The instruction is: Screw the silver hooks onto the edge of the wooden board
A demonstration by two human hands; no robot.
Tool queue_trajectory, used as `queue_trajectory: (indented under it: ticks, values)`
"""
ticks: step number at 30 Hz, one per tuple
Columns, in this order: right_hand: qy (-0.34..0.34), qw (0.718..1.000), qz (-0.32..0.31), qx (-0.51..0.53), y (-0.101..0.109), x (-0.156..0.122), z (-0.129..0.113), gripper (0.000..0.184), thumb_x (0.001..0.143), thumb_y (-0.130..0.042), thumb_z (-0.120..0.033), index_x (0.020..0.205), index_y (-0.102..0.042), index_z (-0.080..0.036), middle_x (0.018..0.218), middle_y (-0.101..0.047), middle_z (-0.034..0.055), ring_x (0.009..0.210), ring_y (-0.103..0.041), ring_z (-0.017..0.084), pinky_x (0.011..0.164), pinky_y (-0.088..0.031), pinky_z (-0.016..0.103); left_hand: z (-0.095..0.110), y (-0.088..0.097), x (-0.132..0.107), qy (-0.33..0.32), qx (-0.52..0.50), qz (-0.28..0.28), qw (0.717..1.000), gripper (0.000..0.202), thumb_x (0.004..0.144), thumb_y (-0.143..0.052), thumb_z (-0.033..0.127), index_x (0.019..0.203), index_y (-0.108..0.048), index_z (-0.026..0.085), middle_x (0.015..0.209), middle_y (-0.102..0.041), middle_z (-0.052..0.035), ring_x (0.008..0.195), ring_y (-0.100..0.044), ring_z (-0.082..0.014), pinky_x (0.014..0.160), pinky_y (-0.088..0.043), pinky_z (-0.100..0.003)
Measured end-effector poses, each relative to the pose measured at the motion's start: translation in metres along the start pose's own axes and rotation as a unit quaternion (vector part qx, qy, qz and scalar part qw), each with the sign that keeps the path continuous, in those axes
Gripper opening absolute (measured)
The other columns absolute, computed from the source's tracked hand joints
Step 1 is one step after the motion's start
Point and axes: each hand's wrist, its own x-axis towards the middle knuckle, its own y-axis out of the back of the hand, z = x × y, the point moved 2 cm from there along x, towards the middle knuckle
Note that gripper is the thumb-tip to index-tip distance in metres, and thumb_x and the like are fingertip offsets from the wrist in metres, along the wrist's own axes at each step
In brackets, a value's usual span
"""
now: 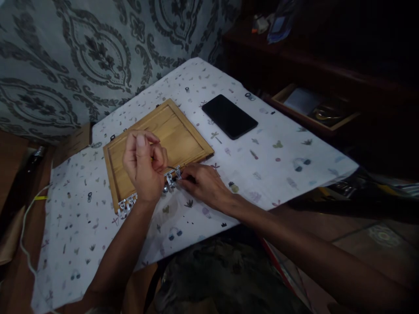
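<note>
A small wooden cabinet door [163, 139] lies flat on a patterned cloth [268, 165] over a low table. Two metal hinges sit along its near edge: one [127, 204] at the left corner, another [172, 178] near the middle. My left hand [144, 165] hovers above the door's near edge with its fingers curled in a pinch around something thin that I cannot make out. My right hand [203, 183] rests on the cloth, its fingertips pressed on the middle hinge.
A black phone [229, 116] lies face up on the cloth beyond the door. An open wooden drawer [314, 109] with papers sits in dark furniture at the right. A white cable [26, 226] runs along the floor at the left. A patterned curtain hangs behind.
</note>
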Motion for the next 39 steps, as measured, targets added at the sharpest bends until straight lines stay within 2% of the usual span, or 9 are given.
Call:
queue_trajectory:
  ticks: [11, 14, 16, 19, 22, 25, 28, 32, 39]
  values:
    - [-0.001, 1.0, 0.015, 0.019, -0.002, 0.0, 0.002, 0.009, 0.087, -0.067, -0.019, 0.08, -0.072, -0.019, 0.08, -0.069, 0.0022, 0.071, -0.057, 0.014, 0.066, -0.038, 0.027, 0.004, 0.016, 0.013, 0.098, -0.019, -0.149, 0.984, 0.007, 0.09, -0.064, 0.022, 0.085, -0.064, 0.017, 0.045, -0.021, 0.012, 0.038, -0.009, -0.0033, 0.041, -0.021, -0.016]
    - [-0.006, 1.0, 0.015, 0.016, -0.002, 0.0, 0.002, 0.009, 0.087, -0.067, -0.019, 0.079, -0.071, -0.019, 0.079, -0.07, 0.002, 0.07, -0.057, 0.014, 0.066, -0.038, 0.028, 0.005, 0.016, 0.012, 0.134, 0.005, -0.197, 0.971, 0.005, 0.088, -0.063, 0.019, 0.091, -0.067, 0.018, 0.044, -0.026, 0.0112, 0.038, -0.015, -0.0049, 0.043, -0.023, -0.018]
    - [-0.007, 1.0, 0.017, 0.013, -0.002, -0.001, 0.002, 0.009, 0.086, -0.067, -0.018, 0.079, -0.071, -0.019, 0.079, -0.07, 0.0021, 0.07, -0.057, 0.014, 0.066, -0.037, 0.028, 0.004, 0.018, 0.013, 0.14, 0.033, -0.21, 0.967, 0.007, 0.088, -0.065, 0.024, 0.093, -0.068, 0.019, 0.047, -0.035, 0.0088, 0.04, -0.026, -0.0071, 0.046, -0.029, -0.02]
    - [-0.003, 1.0, 0.02, 0.01, -0.002, -0.001, 0.001, 0.009, 0.087, -0.065, -0.018, 0.08, -0.072, -0.019, 0.08, -0.071, 0.0025, 0.072, -0.058, 0.014, 0.067, -0.038, 0.027, 0.001, 0.022, 0.017, 0.122, 0.1, -0.196, 0.968, 0.024, 0.09, -0.07, 0.043, 0.091, -0.067, 0.019, 0.059, -0.054, 0.0018, 0.054, -0.048, -0.0119, 0.056, -0.041, -0.025]
    - [0.002, 1.0, 0.017, 0.006, -0.002, 0.0, 0.001, 0.009, 0.087, -0.066, -0.019, 0.081, -0.072, -0.019, 0.082, -0.071, 0.0032, 0.074, -0.059, 0.015, 0.068, -0.038, 0.028, 0.001, 0.022, 0.017, 0.09, 0.15, -0.146, 0.974, 0.039, 0.089, -0.069, 0.057, 0.085, -0.063, 0.019, 0.066, -0.06, -0.0003, 0.062, -0.055, -0.0134, 0.061, -0.046, -0.027]
    - [-0.004, 1.0, 0.007, 0.003, -0.002, 0.001, 0.001, 0.007, 0.087, -0.067, -0.02, 0.082, -0.072, -0.018, 0.084, -0.072, 0.0042, 0.076, -0.06, 0.016, 0.069, -0.038, 0.028, 0.003, 0.017, 0.011, 0.064, 0.121, -0.064, 0.989, 0.042, 0.086, -0.073, 0.057, 0.078, -0.057, 0.02, 0.058, -0.049, 0.0052, 0.053, -0.047, -0.0103, 0.057, -0.045, -0.026]
    - [-0.013, 1.0, 0.004, 0.004, -0.002, 0.001, 0.002, 0.007, 0.087, -0.067, -0.02, 0.084, -0.073, -0.018, 0.083, -0.071, 0.0041, 0.075, -0.06, 0.017, 0.069, -0.038, 0.029, 0.002, 0.008, 0.004, 0.047, 0.065, -0.015, 0.997, 0.04, 0.083, -0.079, 0.053, 0.074, -0.057, 0.02, 0.051, -0.037, 0.0081, 0.044, -0.031, -0.0069, 0.044, -0.03, -0.022]
    - [-0.005, 1.0, 0.007, 0.014, -0.003, 0.001, 0.002, 0.008, 0.087, -0.067, -0.021, 0.081, -0.072, -0.018, 0.081, -0.07, 0.0033, 0.073, -0.058, 0.016, 0.067, -0.038, 0.029, -0.004, 0.001, 0.004, 0.052, 0.03, -0.019, 0.998, 0.031, 0.087, -0.077, 0.044, 0.075, -0.059, 0.021, 0.045, -0.027, 0.0097, 0.039, -0.017, -0.0056, 0.04, -0.017, -0.022]
    - [-0.012, 1.0, 0.01, 0.012, -0.001, 0.0, 0.001, 0.009, 0.086, -0.067, -0.02, 0.078, -0.071, -0.018, 0.079, -0.069, 0.0023, 0.071, -0.058, 0.015, 0.066, -0.036, 0.028, -0.006, 0.002, 0.016, 0.1, 0.011, -0.061, 0.993, 0.025, 0.085, -0.074, 0.035, 0.074, -0.058, 0.02, 0.043, -0.02, 0.0121, 0.036, -0.011, -0.0049, 0.039, -0.014, -0.02]
